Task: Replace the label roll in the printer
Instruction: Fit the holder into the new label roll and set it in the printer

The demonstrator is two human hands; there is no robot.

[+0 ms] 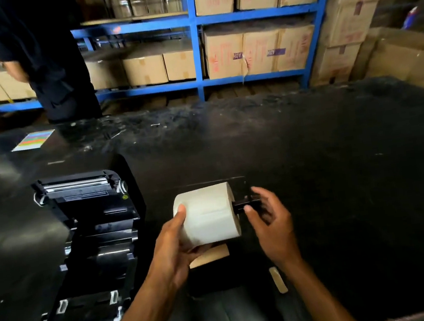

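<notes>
A white label roll (208, 213) is held just above the black table, its axis pointing left to right. My left hand (174, 242) grips the roll at its left end and underside. A black spindle (246, 203) sticks out of the roll's right end, and my right hand (268, 216) pinches its tip with thumb and fingers. The black label printer (90, 246) stands to the left with its lid swung open, and the roll bay looks empty. A brown cardboard core (210, 256) lies on the table under the roll.
The black table (341, 170) spreads to the right. A coloured paper sheet (33, 140) lies at its far left. A tan strip (278, 279) lies near my right forearm. A person in black (38, 56) stands behind the table, before blue shelves (197, 54) of cartons.
</notes>
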